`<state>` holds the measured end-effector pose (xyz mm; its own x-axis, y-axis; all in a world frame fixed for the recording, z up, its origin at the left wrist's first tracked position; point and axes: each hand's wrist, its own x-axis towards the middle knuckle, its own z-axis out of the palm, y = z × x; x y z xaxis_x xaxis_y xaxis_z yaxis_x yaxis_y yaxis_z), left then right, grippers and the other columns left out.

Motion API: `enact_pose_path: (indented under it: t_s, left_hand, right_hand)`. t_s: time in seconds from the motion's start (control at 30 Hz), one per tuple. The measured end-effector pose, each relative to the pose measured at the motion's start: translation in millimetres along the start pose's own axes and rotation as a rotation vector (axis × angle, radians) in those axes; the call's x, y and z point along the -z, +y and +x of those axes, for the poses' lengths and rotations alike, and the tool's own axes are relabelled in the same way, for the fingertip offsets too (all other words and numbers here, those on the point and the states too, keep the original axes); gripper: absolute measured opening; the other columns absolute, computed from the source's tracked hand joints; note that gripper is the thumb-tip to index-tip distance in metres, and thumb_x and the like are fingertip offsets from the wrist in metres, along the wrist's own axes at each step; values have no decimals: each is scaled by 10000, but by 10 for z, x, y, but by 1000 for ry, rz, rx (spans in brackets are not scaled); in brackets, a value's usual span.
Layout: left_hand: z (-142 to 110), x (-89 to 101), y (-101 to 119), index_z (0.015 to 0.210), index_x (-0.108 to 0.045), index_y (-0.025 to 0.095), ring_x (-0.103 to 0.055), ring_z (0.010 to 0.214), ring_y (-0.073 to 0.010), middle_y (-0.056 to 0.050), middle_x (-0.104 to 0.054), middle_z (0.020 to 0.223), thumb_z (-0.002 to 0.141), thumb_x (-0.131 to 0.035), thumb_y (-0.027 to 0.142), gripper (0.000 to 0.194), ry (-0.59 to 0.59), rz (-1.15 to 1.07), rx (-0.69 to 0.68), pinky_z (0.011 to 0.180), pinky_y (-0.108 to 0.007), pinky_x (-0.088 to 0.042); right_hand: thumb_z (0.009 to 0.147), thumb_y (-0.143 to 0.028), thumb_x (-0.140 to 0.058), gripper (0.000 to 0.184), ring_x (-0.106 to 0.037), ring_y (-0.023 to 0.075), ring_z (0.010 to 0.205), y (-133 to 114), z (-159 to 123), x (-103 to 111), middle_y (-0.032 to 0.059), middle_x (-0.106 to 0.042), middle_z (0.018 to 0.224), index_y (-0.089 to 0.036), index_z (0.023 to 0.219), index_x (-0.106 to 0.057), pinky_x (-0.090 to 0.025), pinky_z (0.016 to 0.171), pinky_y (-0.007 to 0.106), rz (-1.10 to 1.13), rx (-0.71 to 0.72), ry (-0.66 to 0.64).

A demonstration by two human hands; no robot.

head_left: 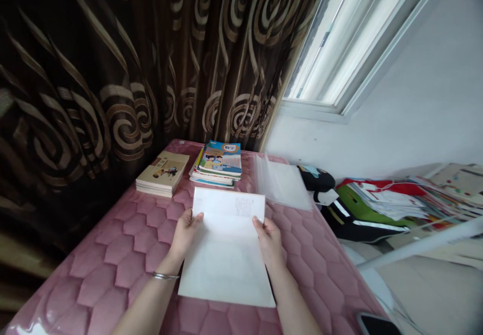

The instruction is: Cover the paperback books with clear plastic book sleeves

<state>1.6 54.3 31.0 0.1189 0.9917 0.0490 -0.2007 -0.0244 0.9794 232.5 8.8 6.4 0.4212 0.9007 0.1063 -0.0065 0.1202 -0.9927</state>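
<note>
"What's furthest left?"

"A dark curtain (124, 73), cut off by the view's edge, its lower folds lost in shadow. Beside it, on the pink table (124, 254), tan books (161, 175) in a stack; the top title is too small to read."

"Next?"

"The left hand (184, 232), bangle (166, 276) at the wrist, pinching one edge of the book (226, 264): thumb on top, fingertips hidden underneath."

"Where's that book?"

"Mid-table, unfolded between both hands, on the near side of the coloured books (222, 158). Its far part carries print too fine to read; the near part looks blank. Its underside is hidden, and I can't tell whether it touches the table."

"The right hand (268, 237)?"

"Pinching the opposite edge likewise, fingertips out of sight."

"Beyond?"

"Clear sleeves (285, 184), their layers hard to count; a dark slab (377, 325), cut off at the bottom; then jumbled papers (381, 199), partly overlapping."
</note>
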Motion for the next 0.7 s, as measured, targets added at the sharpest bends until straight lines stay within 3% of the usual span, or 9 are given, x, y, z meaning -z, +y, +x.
enact_pose_path:
  t_s: [0.5, 0.7]
  left_hand:
    - [-1, -2, 41, 974, -624, 137, -688, 860, -242, -93, -751, 935, 683, -711, 574, 531, 25, 46, -5, 739, -302, -521]
    - [-2, -7, 55, 952, -623, 133, -681, 840, -238, -95, -746, 922, 660, -715, 591, 551, 54, 84, 23, 694, -284, -511]
  right_hand:
    - [791, -636, -601, 477, -677, 226, 769, 42, 11, 13, 57, -753, 893, -216, 988, -712, -550, 665, 309, -115, 34, 33]
    - [757, -642, -641, 514, -681, 235, 758, -12, -1, -3, 83, -755, 907, -184, 979, -710, -550, 662, 312, -34, 6, 23]
